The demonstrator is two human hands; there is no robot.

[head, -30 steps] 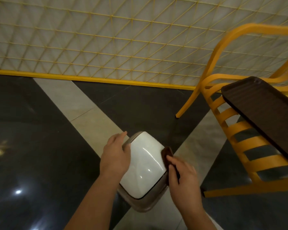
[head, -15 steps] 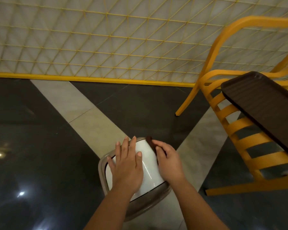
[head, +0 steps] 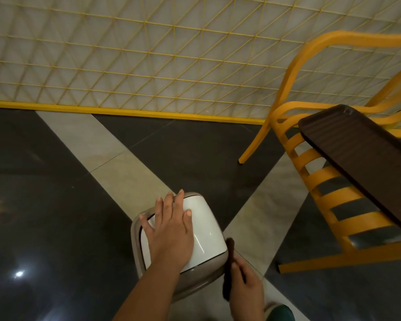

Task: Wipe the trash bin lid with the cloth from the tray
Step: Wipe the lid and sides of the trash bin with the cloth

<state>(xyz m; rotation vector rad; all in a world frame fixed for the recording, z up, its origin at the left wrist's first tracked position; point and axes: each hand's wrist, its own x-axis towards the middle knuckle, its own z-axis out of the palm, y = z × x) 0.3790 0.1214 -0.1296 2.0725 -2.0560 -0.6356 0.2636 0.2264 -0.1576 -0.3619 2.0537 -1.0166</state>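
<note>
one bin (head: 195, 274), cloth (head: 228, 269), tray (head: 361, 163), chair (head: 329, 177); two hands (head: 169, 230).

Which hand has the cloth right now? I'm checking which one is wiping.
The right hand grips the dark cloth against the bin's near right edge. The left hand lies flat and empty on the white lid.

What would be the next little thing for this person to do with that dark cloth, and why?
Probably bring the right hand and its cloth back up onto the bare right part of the white lid and wipe across it. The cloth now hangs beside the bin's near right corner, off the lid top, while the left hand lies flat on the lid's left part, steadying it.
</note>
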